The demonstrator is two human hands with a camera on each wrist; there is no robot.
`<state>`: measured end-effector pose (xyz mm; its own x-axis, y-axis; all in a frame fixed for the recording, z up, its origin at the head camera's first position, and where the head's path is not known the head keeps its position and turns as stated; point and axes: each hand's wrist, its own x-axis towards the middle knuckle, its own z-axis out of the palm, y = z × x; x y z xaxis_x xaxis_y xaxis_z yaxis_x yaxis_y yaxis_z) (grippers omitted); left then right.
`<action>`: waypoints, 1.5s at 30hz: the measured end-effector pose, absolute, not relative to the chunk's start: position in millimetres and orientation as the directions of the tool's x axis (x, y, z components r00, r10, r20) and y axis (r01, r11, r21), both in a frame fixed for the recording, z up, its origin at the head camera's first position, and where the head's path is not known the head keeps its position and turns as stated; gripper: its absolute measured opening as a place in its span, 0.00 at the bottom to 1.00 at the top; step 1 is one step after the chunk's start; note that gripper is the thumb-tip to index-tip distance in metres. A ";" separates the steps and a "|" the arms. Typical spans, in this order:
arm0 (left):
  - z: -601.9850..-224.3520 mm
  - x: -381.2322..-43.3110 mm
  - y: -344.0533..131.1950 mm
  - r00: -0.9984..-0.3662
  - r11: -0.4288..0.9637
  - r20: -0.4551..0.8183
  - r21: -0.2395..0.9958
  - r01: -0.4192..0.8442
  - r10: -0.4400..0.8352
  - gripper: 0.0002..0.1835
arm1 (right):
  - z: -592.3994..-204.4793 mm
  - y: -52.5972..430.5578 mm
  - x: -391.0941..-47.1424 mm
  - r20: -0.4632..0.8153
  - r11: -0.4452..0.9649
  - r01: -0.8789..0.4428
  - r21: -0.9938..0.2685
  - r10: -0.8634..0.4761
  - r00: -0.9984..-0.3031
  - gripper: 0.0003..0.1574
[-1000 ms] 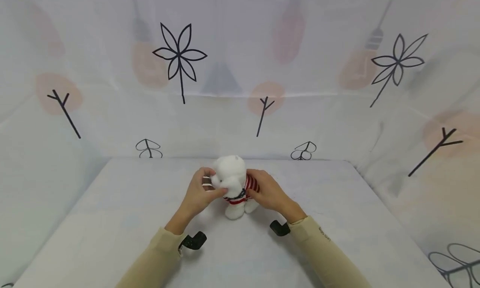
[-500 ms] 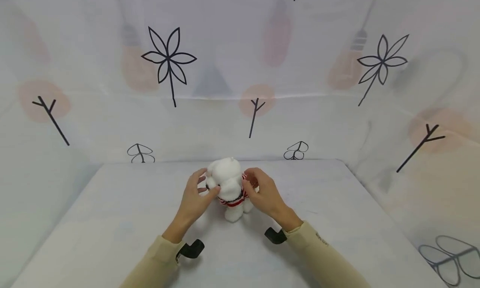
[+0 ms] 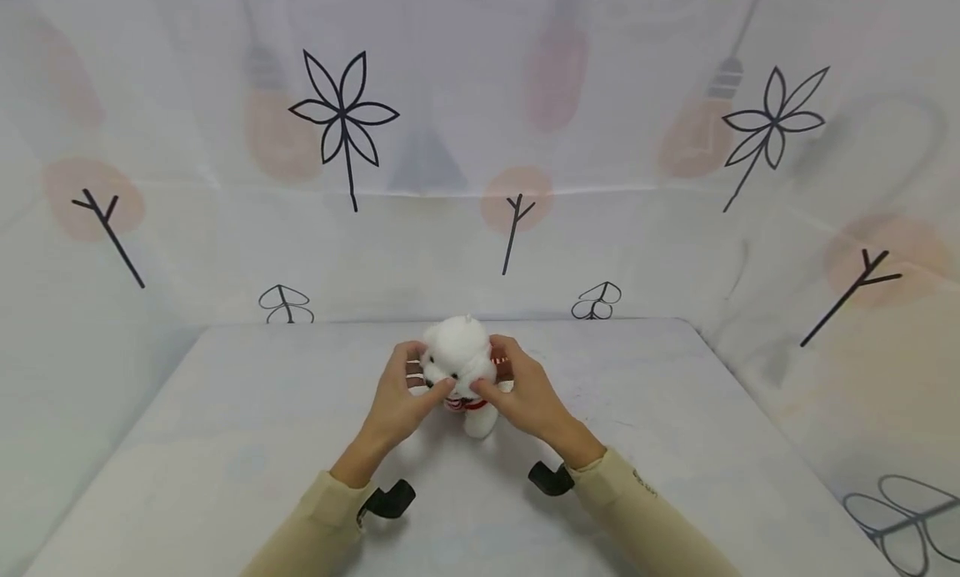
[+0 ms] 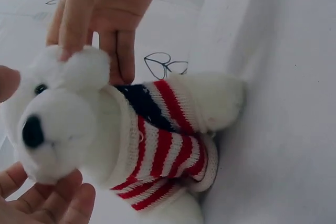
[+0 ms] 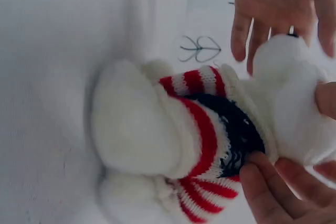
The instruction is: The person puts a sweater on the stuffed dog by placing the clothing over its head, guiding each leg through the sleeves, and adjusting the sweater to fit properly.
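A white plush teddy bear (image 3: 459,339) in a knitted sweater (image 4: 165,148), red-and-white striped with a navy part, stands upright at the far middle of the table. My left hand (image 3: 400,398) holds one side of its head, thumb on the muzzle and fingers behind. From the other side my right hand (image 3: 531,393) grips the head, with the thumb at the cheek. In the right wrist view, right-hand fingers (image 5: 268,192) touch the sweater's collar. The bear's legs (image 5: 134,121) meet the tabletop, and its dark nose (image 4: 33,131) shows in the left wrist view.
The white-covered table (image 3: 247,444) ends at a printed cloth backdrop (image 3: 420,252) just behind the bear. Black curved pieces (image 3: 392,499) stick out from both sleeve cuffs, low over the table.
The bear's face has turned from the left toward me. My right hand has come off the sweater's side and moved up to the head, its thumb now at the cheek.
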<state>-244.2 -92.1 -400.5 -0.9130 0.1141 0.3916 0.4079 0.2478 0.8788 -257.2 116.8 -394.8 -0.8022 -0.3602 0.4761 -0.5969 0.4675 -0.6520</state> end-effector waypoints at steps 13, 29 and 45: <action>-405.4 -247.2 -92.3 -0.821 0.395 0.570 0.748 0.534 0.030 0.21 | -392.5 136.8 -272.1 0.502 0.523 -0.588 -0.617 -0.314 -0.806 0.25; -400.8 -248.7 -92.0 -0.795 0.439 0.589 0.683 0.584 0.143 0.37 | -385.0 123.7 -259.3 0.546 0.503 -0.692 -0.518 -0.428 -0.720 0.49; -402.8 -244.3 -83.7 -0.762 0.443 0.607 0.632 0.636 0.226 0.38 | -398.1 137.1 -279.2 0.565 0.481 -0.711 -0.513 -0.435 -0.701 0.50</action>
